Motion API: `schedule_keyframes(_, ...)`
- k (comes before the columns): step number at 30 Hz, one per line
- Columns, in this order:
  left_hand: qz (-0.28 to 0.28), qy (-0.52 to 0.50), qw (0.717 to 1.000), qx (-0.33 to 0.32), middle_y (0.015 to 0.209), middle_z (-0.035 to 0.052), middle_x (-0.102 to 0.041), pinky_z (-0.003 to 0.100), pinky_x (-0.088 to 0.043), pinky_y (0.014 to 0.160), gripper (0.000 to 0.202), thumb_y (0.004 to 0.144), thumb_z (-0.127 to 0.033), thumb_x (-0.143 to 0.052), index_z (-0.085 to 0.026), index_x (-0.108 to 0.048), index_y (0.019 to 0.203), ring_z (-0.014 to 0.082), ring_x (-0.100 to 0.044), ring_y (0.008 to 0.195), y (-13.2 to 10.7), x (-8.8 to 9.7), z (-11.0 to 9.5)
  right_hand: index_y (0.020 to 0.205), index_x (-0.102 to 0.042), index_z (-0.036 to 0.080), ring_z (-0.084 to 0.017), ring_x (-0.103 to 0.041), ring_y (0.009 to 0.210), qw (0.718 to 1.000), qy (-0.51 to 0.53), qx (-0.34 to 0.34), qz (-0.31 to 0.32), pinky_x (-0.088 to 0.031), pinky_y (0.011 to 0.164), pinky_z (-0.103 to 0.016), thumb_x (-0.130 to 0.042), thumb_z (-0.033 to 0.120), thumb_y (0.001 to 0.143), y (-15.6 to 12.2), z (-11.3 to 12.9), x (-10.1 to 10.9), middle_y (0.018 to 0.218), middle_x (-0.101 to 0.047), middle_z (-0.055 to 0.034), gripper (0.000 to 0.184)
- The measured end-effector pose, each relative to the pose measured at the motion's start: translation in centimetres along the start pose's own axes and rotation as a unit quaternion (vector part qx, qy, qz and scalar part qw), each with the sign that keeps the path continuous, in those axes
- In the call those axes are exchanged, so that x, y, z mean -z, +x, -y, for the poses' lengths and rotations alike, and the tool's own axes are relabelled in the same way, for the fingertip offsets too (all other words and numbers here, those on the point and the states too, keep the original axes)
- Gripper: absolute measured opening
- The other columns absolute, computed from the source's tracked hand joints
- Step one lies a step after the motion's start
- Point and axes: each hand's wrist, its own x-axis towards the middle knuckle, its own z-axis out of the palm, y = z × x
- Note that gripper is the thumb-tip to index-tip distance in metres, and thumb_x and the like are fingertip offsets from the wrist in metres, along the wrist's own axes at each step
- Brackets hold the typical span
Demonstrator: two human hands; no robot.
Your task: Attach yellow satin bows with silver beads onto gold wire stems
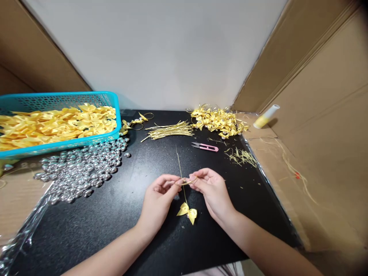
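Near the front middle of the tabletop (109,234), our two hands are close but apart, with a thin cord (186,184) bridging them: left hand (157,196) and right hand (215,190) each pinch it between thumb and fingers. The bow (184,209) lies just on our side of them, on a thread (179,159) that runs past the cord toward the bundle (169,131) — whether it is tied there, we cannot tell. To handle this well, we would hold the cord lightly taut, work with the fingertips alone and leave the thread slack enough that the bow neither twists nor creases. The snips (209,147) lie beyond the right hand, the beads (83,166) off to the left — both clear of our fingers.
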Motion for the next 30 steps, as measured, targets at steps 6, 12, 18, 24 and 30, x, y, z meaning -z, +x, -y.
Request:
schedule_keyframes(6, -0.005, -0.015, 1.0, -0.003, 0.072, 0.0033, -0.073, 0.025, -0.055, 0.072, 0.023, 0.065, -0.031, -0.081, -0.017, -0.065, 0.075, 0.0174, -0.07, 0.074, -0.3, -0.2, -0.2, 0.067, -0.063, 0.015, -0.01, -0.065, 0.061, 0.998, 0.044, -0.046, 0.013, -0.053, 0.062, -0.02, -0.091, 0.025, 0.046, -0.3, -0.4, -0.1, 0.062, -0.066, 0.0025, 0.036)
schedule_keyframes(12, 0.003, -0.016, 1.0, -0.011, 0.079, 0.0055, -0.076, 0.029, -0.056, 0.08, 0.022, 0.068, -0.03, -0.08, -0.017, -0.065, 0.075, 0.0207, -0.072, 0.085, -0.9, -0.3, -0.3, 0.066, -0.063, 0.016, -0.009, -0.066, 0.064, 0.993, 0.089, -0.071, 0.009, -0.052, 0.058, -0.017, -0.09, 0.024, 0.052, 0.1, -1.2, 0.2, 0.066, -0.069, 0.0009, 0.032)
schedule_keyframes(18, -0.011, 0.0, 1.0, -0.018, 0.084, 0.007, -0.076, 0.031, -0.056, 0.079, 0.021, 0.069, -0.031, -0.077, -0.017, -0.063, 0.076, 0.0212, -0.071, 0.086, -0.7, -0.2, -0.3, 0.067, -0.064, 0.016, -0.01, -0.065, 0.06, 0.991, 0.101, -0.084, -0.002, -0.05, 0.055, -0.019, -0.088, 0.022, 0.053, 0.0, -1.2, 0.3, 0.065, -0.067, 0.0007, 0.029)
schedule_keyframes(24, -0.008, 0.02, 0.999, -0.05, 0.073, 0.0015, -0.071, 0.022, -0.052, 0.068, 0.015, 0.07, -0.026, -0.076, -0.018, -0.064, 0.075, 0.0141, -0.066, 0.072, -0.5, 0.0, -0.1, 0.066, -0.064, 0.017, -0.01, -0.065, 0.063, 0.994, 0.093, -0.062, 0.004, -0.052, 0.058, -0.019, -0.088, 0.021, 0.054, -0.1, -0.9, 0.1, 0.068, -0.068, 0.0006, 0.027)
schedule_keyframes(30, 0.031, 0.038, 0.998, -0.04, 0.068, 0.0019, -0.069, 0.022, -0.05, 0.062, 0.013, 0.068, -0.029, -0.077, -0.018, -0.07, 0.072, 0.0139, -0.061, 0.065, -0.9, -0.2, -0.6, 0.064, -0.07, 0.021, -0.014, -0.068, 0.071, 0.985, -0.063, 0.152, 0.06, -0.056, 0.068, -0.027, -0.083, 0.018, 0.063, -0.8, -0.7, 0.3, 0.078, -0.069, -0.0005, 0.013)
